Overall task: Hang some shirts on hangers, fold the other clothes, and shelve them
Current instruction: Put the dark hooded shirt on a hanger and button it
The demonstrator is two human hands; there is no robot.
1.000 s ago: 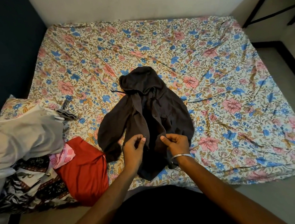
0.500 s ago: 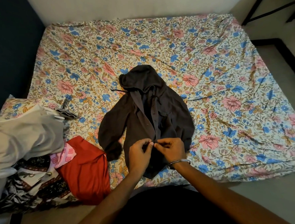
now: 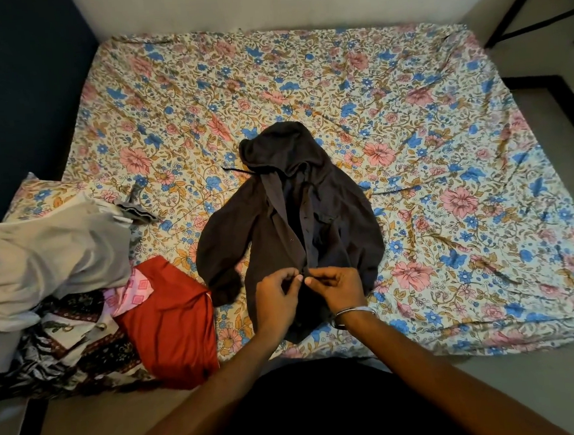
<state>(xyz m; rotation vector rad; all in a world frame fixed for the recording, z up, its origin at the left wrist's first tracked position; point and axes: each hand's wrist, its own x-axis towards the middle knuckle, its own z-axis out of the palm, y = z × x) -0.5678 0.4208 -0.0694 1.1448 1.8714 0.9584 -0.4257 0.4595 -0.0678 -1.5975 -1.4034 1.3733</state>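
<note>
Dark shirt (image 3: 289, 217) ×1 | left hand (image 3: 276, 297), right hand (image 3: 339, 290) fingers pinch its placket

We cannot see what the left hand (image 3: 277, 295) and right hand (image 3: 336, 287) pinch on the dark shirt (image 3: 289, 217) — the spot is too small and dark. Their wrists cover its lower hem. The clothes pile (image 3: 54, 287) runs off the left edge — the grey garment (image 3: 41, 257) hides what lies beneath.
</note>
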